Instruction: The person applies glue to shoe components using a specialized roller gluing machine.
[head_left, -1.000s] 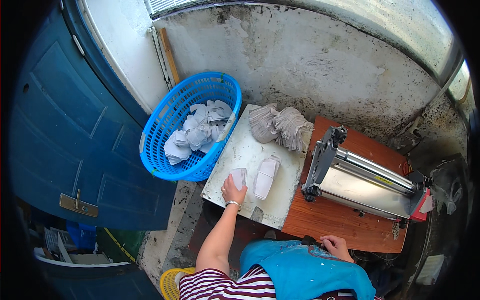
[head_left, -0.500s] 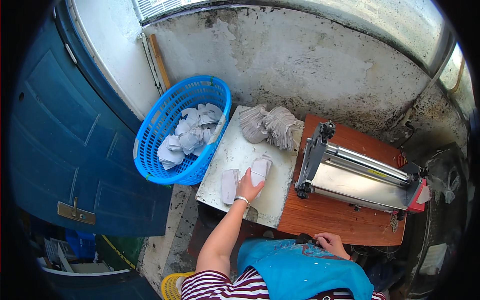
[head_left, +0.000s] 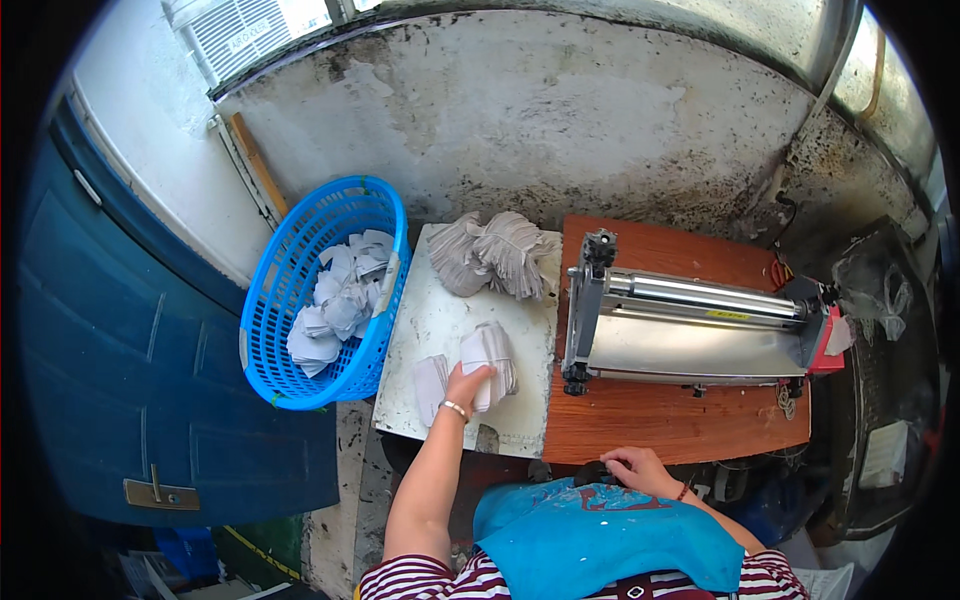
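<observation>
My left hand [head_left: 466, 385] reaches over a white board [head_left: 440, 320] and grips a stack of white paper pieces [head_left: 492, 358]. A smaller stack of white pieces [head_left: 431, 384] lies flat just left of that hand. Two fanned grey-white bundles [head_left: 495, 252] sit at the board's far end. My right hand [head_left: 632, 468] rests at the near edge of a brown wooden table [head_left: 680, 420], fingers curled, above my blue apron [head_left: 600, 535]; whether it holds anything is unclear.
A metal roller machine [head_left: 690, 320] with a red end stands on the wooden table. A blue plastic basket [head_left: 290, 330] holding loose white pieces leans left of the board. A blue door [head_left: 110, 350] is at far left, a stained wall behind.
My left hand let go of the small stack at the board's near left and moved right onto the larger stack. The view shifted slightly; the right hand stayed put.
</observation>
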